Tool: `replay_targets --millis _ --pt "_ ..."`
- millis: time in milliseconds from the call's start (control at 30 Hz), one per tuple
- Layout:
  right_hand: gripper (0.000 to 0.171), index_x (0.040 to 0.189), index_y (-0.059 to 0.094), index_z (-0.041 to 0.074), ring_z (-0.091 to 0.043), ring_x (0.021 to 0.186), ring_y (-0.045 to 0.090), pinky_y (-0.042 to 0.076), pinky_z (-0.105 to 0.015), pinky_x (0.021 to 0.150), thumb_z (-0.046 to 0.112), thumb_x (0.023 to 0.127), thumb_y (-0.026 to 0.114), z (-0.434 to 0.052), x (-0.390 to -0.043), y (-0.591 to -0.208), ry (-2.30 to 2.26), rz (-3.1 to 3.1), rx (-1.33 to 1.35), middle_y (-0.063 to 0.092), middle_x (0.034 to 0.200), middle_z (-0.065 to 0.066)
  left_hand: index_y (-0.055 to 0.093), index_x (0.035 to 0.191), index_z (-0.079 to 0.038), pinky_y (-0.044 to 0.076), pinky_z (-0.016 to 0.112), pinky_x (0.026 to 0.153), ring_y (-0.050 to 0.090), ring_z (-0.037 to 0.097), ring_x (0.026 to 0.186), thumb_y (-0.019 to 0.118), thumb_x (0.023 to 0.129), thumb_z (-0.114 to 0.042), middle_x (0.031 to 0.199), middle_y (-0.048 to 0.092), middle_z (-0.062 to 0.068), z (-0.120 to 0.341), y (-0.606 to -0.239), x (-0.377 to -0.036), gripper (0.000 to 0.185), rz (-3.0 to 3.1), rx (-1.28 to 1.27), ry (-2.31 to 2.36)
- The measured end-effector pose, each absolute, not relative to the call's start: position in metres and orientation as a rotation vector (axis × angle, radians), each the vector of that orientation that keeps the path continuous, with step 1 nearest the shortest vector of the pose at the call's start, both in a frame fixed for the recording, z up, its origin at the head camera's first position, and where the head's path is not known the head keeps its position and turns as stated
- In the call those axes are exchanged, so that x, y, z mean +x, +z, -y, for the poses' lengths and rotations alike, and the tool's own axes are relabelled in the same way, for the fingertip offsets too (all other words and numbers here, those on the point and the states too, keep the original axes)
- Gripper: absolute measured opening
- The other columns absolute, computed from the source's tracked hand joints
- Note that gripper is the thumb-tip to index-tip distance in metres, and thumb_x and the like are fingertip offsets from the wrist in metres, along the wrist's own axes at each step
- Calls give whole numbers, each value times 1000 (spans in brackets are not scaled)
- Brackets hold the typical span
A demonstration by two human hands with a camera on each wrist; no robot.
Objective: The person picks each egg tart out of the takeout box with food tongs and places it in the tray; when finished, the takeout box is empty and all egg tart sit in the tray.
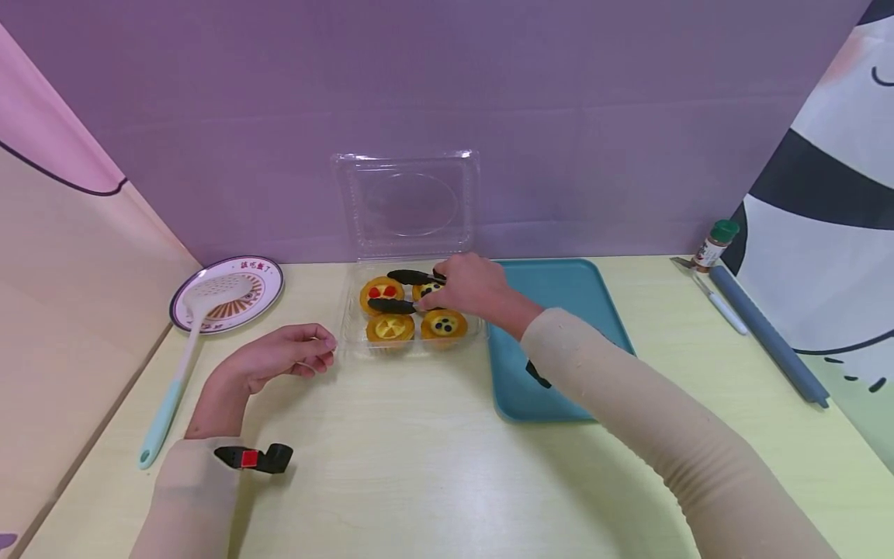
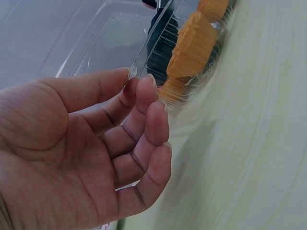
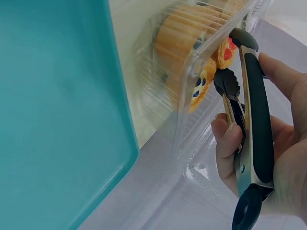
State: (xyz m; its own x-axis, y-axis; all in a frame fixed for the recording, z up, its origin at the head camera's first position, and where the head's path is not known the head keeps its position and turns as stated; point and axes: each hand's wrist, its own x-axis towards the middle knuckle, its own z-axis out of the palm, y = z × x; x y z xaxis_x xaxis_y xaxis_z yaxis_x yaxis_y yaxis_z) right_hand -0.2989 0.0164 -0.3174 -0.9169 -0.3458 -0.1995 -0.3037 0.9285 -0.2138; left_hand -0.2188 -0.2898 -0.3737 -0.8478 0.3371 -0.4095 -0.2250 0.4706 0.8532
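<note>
A clear plastic container [image 1: 352, 330] stands with its lid [image 1: 412, 206] raised against the purple backdrop. Inside sit several tarts: one topped with red fruit [image 1: 382, 290], one with yellow pieces [image 1: 389, 329], and others with dark blueberries [image 1: 444, 324]. My left hand [image 1: 286, 353] pinches the container's near-left rim between thumb and index finger. Black-tipped metal tongs [image 3: 259, 115] are gripped in my right hand [image 1: 475, 287], which reaches over the container from the right. The spread tong tips straddle the red-topped tart; whether they touch it I cannot tell.
A blue tray [image 1: 545, 388] lies right of the container. At left, a white skimmer [image 1: 183, 365] rests on a patterned plate [image 1: 268, 272]. Far right are a green-capped spice jar [image 1: 714, 244], a knife-like tool with a white handle [image 1: 726, 312] and a long blue-grey bar [image 1: 768, 334].
</note>
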Motion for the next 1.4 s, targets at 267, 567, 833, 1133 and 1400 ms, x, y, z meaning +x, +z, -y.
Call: replay_targets --millis 267,567,833,1133,1400 --pt "72 135 62 18 -17 85 62 49 -27 59 65 82 71 -10 -297 -318 -302 -2840 -477 67 104 2 51 116 5 53 31 82 61 20 88 56 103 -28 95 62 4 290 -375 -219 36 -2179 93 1391" --pt "56 124 69 18 -14 67 53 36 -24 49 59 85 72 -11 -297 -322 -397 -2845 -501 61 87 2 52 116 4 53 30 82 61 20 88 55 104 -27 95 63 4 288 -372 -219 35 -2180 90 1384" --pt "61 134 65 21 -12 48 33 25 -25 44 58 86 71 -16 -294 -325 -463 -2850 -536 35 56 7 52 115 4 53 31 82 61 20 88 55 103 -27 96 63 5 288 -372 -218 33 -2177 92 1388" --pt "68 142 57 24 -12 45 27 22 -26 44 60 86 70 -20 -293 -327 -523 -2844 -522 36 51 6 53 114 3 53 30 82 61 19 87 55 104 -28 94 63 2 287 -372 -218 32 -2172 103 1388" --pt "67 143 56 24 -12 44 28 23 -26 43 59 87 69 -22 -293 -330 -581 -2850 -518 54 54 2 52 116 4 53 30 82 61 19 87 55 104 -28 95 63 3 289 -373 -220 35 -2175 89 1384"
